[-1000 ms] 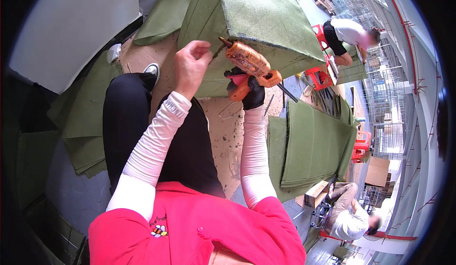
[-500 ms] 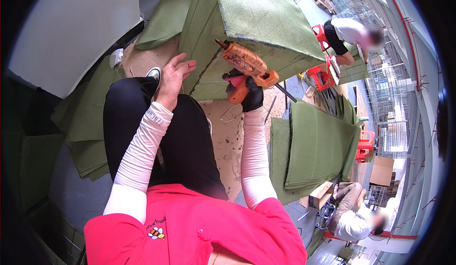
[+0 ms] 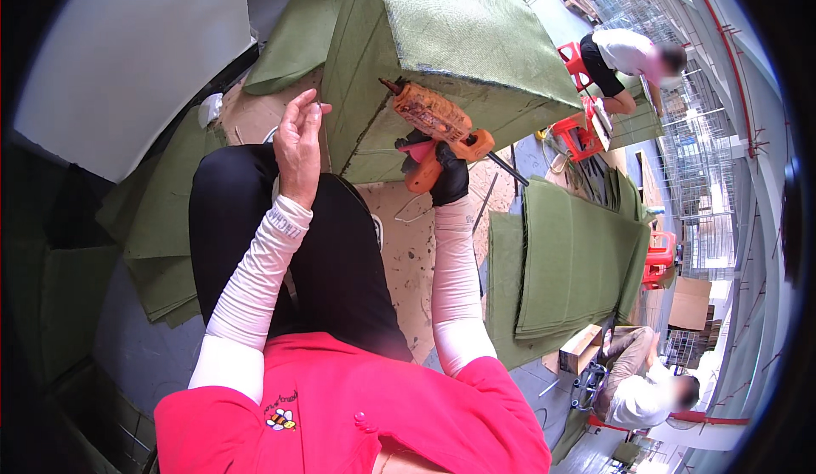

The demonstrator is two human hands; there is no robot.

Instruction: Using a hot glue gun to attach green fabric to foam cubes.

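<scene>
An orange, dirt-stained hot glue gun is gripped in my right hand, which wears a black glove. Its dark nozzle points up and left, close to the front corner of a large green mesh-covered box. A dark glue stick sticks out of the gun's back end. My bare left hand is raised over my knee, left of the box, with fingers stretched and nothing seen in them. A dark line runs down the box's near side.
Stacked green sheets lie to the right, and more green sheets to the left. Stained cardboard covers the floor under the box. Two co-workers sit at the right, near red stools and a wooden box.
My left hand has shifted slightly left and up, its fingers turning more upright. The glue gun has dipped a little left in my right hand.
</scene>
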